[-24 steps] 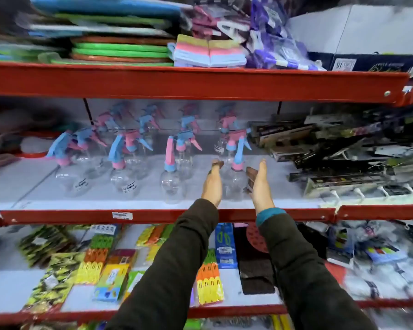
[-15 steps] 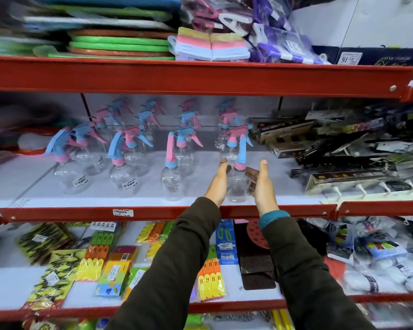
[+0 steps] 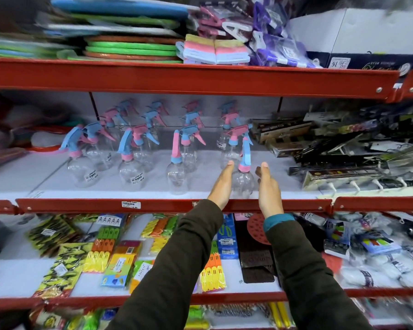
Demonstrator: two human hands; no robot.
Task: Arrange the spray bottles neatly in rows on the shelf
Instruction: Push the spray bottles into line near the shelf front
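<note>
Head view: at frame centre, a clear spray bottle [image 3: 242, 179] is flanked on the shelf [image 3: 153, 206] by the left hand [image 3: 222, 185] and right hand [image 3: 268, 191], each grip open, fingers extended.

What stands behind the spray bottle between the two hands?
Behind the front bottle, between the left hand and right hand, another clear bottle with a pink trigger stands, with more behind it. Their lower parts are partly covered, so the exact count is unclear.

Left hand [image 3: 221, 184] and right hand [image 3: 267, 189] flank a clear spray bottle [image 3: 242, 179] on the white shelf [image 3: 45, 182], fingers [image 3: 229, 166] extended.
</note>
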